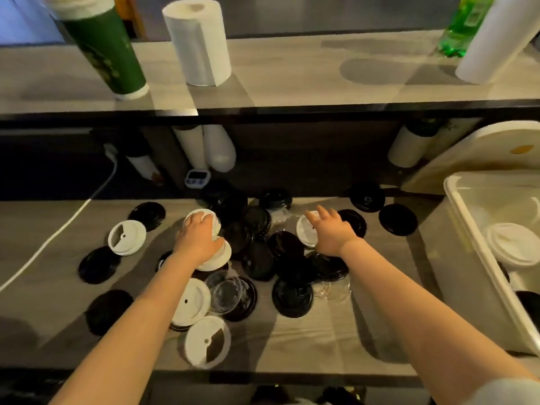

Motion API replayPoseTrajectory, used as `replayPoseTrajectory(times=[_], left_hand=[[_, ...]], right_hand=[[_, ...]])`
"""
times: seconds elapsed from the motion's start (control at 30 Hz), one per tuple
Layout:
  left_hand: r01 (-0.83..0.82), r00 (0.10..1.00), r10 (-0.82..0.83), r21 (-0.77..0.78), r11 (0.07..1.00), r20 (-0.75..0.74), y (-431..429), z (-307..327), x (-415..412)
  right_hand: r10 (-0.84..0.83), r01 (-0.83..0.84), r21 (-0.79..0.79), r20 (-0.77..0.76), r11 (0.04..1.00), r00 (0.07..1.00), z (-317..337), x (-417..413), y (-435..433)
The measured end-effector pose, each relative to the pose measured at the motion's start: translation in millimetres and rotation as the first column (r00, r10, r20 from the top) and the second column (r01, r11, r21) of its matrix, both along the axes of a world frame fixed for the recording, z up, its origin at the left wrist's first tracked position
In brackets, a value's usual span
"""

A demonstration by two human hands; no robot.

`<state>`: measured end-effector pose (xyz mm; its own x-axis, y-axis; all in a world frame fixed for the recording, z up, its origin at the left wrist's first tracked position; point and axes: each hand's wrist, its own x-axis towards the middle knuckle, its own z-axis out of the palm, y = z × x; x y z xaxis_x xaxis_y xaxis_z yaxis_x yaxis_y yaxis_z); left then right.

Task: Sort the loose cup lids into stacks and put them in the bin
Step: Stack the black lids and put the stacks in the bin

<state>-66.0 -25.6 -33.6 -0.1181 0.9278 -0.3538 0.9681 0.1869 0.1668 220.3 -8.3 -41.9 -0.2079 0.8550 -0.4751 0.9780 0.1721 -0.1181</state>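
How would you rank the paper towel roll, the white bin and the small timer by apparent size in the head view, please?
1. White bin, largest, though cut off by the frame edge.
2. Paper towel roll.
3. Timer, clearly smallest.
The bin sits nearer the camera, which exaggerates its lead.

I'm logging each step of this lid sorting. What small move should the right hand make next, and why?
Probably close the right hand on the white lid beneath its spread fingers. The left hand already grips white lids, so that one likely joins them before they go to the bin.
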Motion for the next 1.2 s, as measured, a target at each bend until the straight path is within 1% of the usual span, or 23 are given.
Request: replayPoseTrajectory(times=[0.07,0.17,0.33,0.4,0.47,0.6,0.7,0.77,0.83,0.97,1.07,1.13,1.2], left_hand=[[-0.008,1.0,0.008,0.0,1.0,-0.006,4.0,-2.1,-10.4],[-0.008,1.0,0.008,-0.007,1.0,-0.013,9.6,-5.8,-18.9],[-0.025,1.0,0.025,-0.015,1.0,0.012,20.0,-10.9,-24.9],[-0.054,0.998,0.055,-0.03,0.998,0.025,25.3,-12.1,-27.6],[-0.076,0.996,0.079,-0.057,0.995,0.047,29.8,-13.9,-29.3],[-0.078,0.995,0.083,-0.081,0.994,0.048,34.1,-15.9,-28.1],[-0.083,0.996,0.085,-0.055,0.995,0.032,35.5,-15.2,-29.3],[-0.082,0.996,0.083,-0.016,0.996,0.014,35.7,-14.4,-31.1],[-0.09,0.996,0.09,0.028,0.996,0.028,34.7,-12.1,-32.0],[-0.142,0.983,0.12,0.161,0.977,0.137,25.1,-2.5,-33.5],[-0.196,0.955,0.124,0.259,0.946,0.271,10.3,12.1,-27.0],[-0.272,0.902,0.156,0.249,0.93,0.402,-0.7,22.1,-19.1],[-0.347,0.825,0.182,0.225,0.91,0.536,-9.6,28.2,-10.7]], right_hand=[[-0.029,0.029,0.013,0.012,0.999,1.0,-7.9,-2.5,-0.9],[-0.04,0.035,0.121,0.038,0.992,0.998,-17.0,-4.2,-3.6],[-0.06,0.062,0.196,-0.016,0.979,0.998,-16.5,-1.7,-2.8],[-0.098,0.112,0.212,-0.076,0.971,0.992,-13.0,-0.2,-2.4],[-0.147,0.183,0.229,-0.166,0.956,0.975,-9.5,0.8,-3.6],[-0.229,0.332,0.259,-0.359,0.907,0.905,-2.2,-2.6,-9.2],[-0.25,0.402,0.253,-0.472,0.88,0.845,4.2,-10.6,-13.4],[-0.245,0.421,0.258,-0.515,0.87,0.821,8.8,-18.2,-16.2],[-0.229,0.429,0.265,-0.552,0.864,0.802,12.5,-26.8,-18.6],[-0.165,0.437,0.269,-0.661,0.858,0.732,19.9,-45.4,-22.1],[-0.128,0.44,0.226,-0.757,0.869,0.641,28.6,-63.5,-24.3],[-0.096,0.429,0.202,-0.81,0.88,0.579,35.1,-76.7,-26.6],[-0.066,0.408,0.183,-0.848,0.895,0.526,42.1,-88.5,-29.8]])
